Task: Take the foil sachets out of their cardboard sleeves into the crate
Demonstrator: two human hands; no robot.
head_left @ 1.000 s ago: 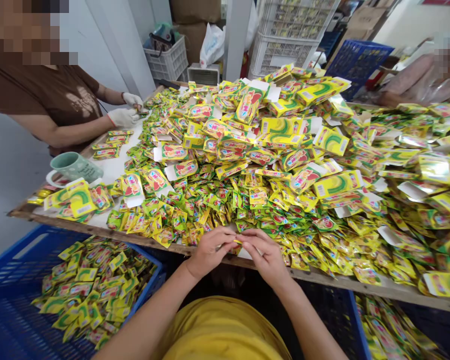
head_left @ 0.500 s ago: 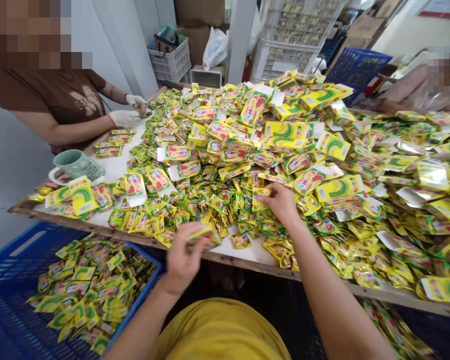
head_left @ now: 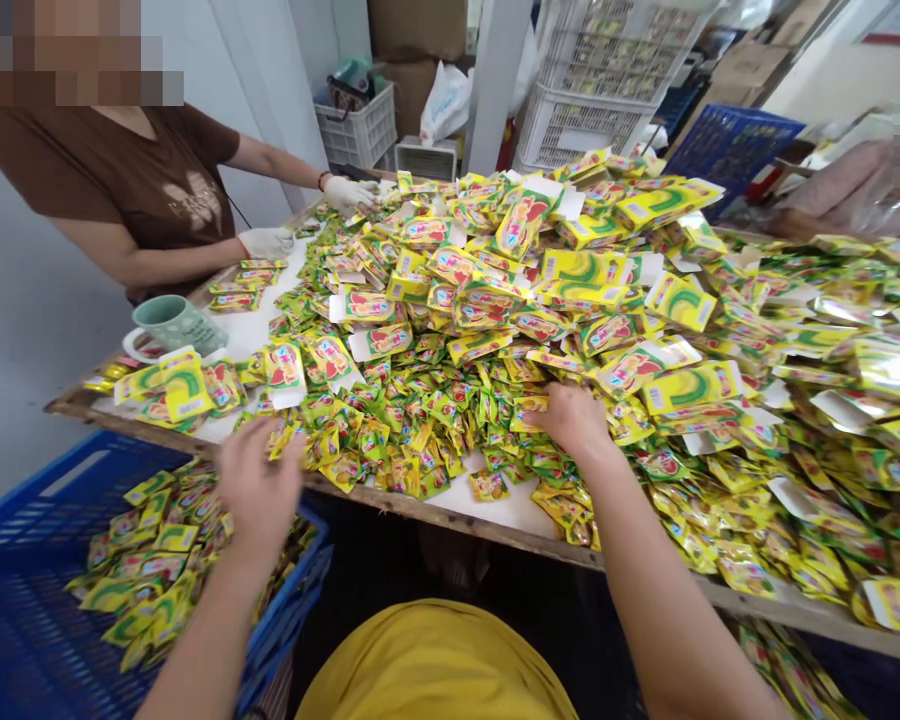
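My left hand (head_left: 261, 485) hovers over the table's front edge beside the blue crate (head_left: 67, 460). It is blurred, with its fingers apart and no box visible in it. Beyond its fingertips lie small yellow-green packets (head_left: 341, 470). My right hand (head_left: 576, 420) is closed by thumb and fingers on a small yellow packet (head_left: 529, 412), at the front of the loose packets. Behind it rises a heap of yellow fruit-printed boxes (head_left: 585, 270), several with white flaps open. Yellow packed boxes (head_left: 150, 560) fill part of the crate.
A mint mug (head_left: 169, 325) stands at the table's left end, behind a few boxes. Across the left corner a co-worker's gloved hand (head_left: 349, 192) reaches into the pile. White stacked crates (head_left: 585, 125) stand behind. The wooden table edge (head_left: 450, 515) runs before me.
My left hand has moved left from the table's middle to the crate, and the small box it held no longer shows. My right hand stays at the packets. The co-worker's hand has stretched forward.
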